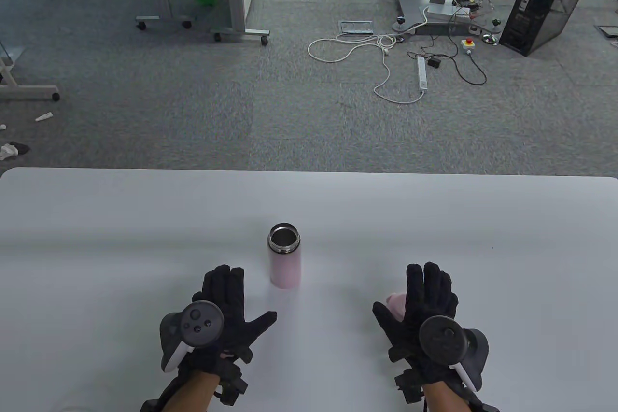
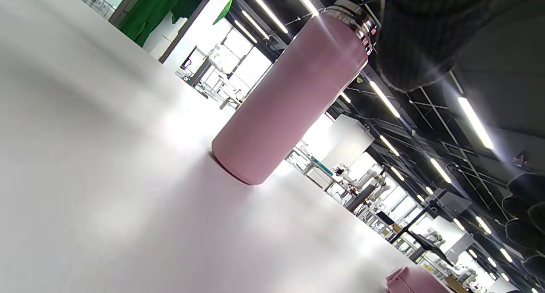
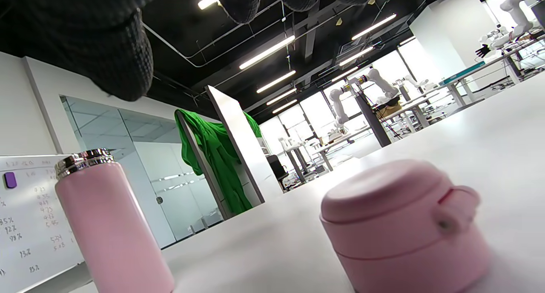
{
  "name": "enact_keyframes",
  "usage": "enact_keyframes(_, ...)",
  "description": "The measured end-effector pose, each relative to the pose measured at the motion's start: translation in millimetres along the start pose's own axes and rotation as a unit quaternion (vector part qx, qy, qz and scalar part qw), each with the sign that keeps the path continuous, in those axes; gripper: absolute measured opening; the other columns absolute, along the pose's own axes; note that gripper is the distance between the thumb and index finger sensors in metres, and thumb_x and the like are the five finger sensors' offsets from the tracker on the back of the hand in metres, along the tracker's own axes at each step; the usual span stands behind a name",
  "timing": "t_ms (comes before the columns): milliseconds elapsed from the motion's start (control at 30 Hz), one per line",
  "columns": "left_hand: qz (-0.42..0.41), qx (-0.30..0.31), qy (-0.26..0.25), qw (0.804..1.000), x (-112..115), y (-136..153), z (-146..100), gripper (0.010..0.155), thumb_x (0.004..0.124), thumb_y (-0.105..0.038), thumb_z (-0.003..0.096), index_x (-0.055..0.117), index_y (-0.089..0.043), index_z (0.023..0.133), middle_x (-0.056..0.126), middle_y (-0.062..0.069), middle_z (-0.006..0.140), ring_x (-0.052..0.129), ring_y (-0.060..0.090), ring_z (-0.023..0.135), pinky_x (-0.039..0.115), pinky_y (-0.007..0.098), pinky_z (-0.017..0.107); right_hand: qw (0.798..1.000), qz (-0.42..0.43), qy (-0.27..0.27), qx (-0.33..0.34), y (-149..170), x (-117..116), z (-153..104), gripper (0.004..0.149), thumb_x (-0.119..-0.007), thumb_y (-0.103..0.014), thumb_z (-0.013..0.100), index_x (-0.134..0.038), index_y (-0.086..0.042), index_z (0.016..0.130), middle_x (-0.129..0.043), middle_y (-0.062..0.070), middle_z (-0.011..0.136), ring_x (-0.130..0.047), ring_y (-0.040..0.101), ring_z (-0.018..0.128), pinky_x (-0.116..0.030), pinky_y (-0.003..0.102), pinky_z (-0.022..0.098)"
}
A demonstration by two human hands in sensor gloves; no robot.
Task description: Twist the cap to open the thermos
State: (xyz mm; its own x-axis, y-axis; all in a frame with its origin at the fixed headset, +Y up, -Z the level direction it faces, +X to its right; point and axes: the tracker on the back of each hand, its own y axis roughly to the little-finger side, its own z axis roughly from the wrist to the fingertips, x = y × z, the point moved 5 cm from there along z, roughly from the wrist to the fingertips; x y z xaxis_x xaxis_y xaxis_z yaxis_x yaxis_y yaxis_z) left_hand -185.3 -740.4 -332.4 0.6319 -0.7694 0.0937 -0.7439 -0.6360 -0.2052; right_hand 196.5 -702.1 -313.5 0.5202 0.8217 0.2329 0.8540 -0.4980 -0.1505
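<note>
One pink thermos (image 1: 284, 260), upright at table (image 1: 96, 219) centre, mouth uncovered. Cap (image 3: 404, 225) off, resting on table at 4 o'clock from thermos, beneath right hand (image 1: 425, 308). Right hand spread, above cap, gripping nothing. Left hand (image 1: 227, 310) at 7 o'clock from thermos, fingers spread, holding nothing.

The white table (image 1: 434, 219) carried a pink thermos (image 1: 284, 264), upright and uncapped, just beyond the left hand (image 1: 227, 310); its cap (image 3: 404, 225) stood under the right hand (image 1: 425, 310).
</note>
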Motion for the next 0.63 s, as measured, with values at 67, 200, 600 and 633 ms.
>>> enact_keyframes(67,-0.002,-0.002,0.004,1.0,1.0,0.9,0.2,0.104,0.087,-0.064,0.0515,0.022,-0.017,0.118,0.009,0.023,0.119,0.008,0.051,0.111,0.015,0.079,0.067,1.0,-0.001,-0.004,-0.003,1.3,-2.3,0.3,0.1,-0.086,-0.06,0.054,-0.026,-0.011,0.118,-0.014,0.028,0.119,-0.017,0.061,0.102,-0.023,0.077,0.069)
enact_keyframes(200,0.0,-0.003,0.004,1.0,0.7,0.9,-0.1,0.104,0.087,-0.064,0.0518,0.022,-0.018,0.118,0.009,0.023,0.119,0.008,0.051,0.111,0.015,0.079,0.067,1.0,-0.009,-0.012,-0.004,1.8,-6.4,0.0,0.099,-0.085,-0.06,0.054,-0.026,-0.012,0.118,-0.014,0.029,0.118,-0.017,0.061,0.102,-0.023,0.077,0.069)
enact_keyframes(600,-0.016,-0.008,0.008,1.0,1.6,2.9,0.2,0.104,0.086,-0.064,0.0519,0.021,-0.018,0.118,0.008,0.02,0.119,0.007,0.05,0.111,0.015,0.079,0.067,0.999,-0.001,-0.041,-0.007,6.1,-16.7,-1.1,0.1,-0.086,-0.06,0.053,-0.027,-0.012,0.118,-0.017,0.028,0.118,-0.018,0.061,0.103,-0.024,0.077,0.069)
enact_keyframes(633,-0.016,-0.007,0.01,1.0,2.4,2.5,0.2,0.103,0.086,-0.064,0.0521,0.021,-0.018,0.118,0.008,0.02,0.119,0.007,0.05,0.111,0.015,0.079,0.067,0.999,0.001,-0.04,-0.008,7.1,-16.1,-1.2,0.1,-0.086,-0.06,0.053,-0.026,-0.012,0.118,-0.017,0.028,0.118,-0.018,0.061,0.103,-0.024,0.077,0.069)
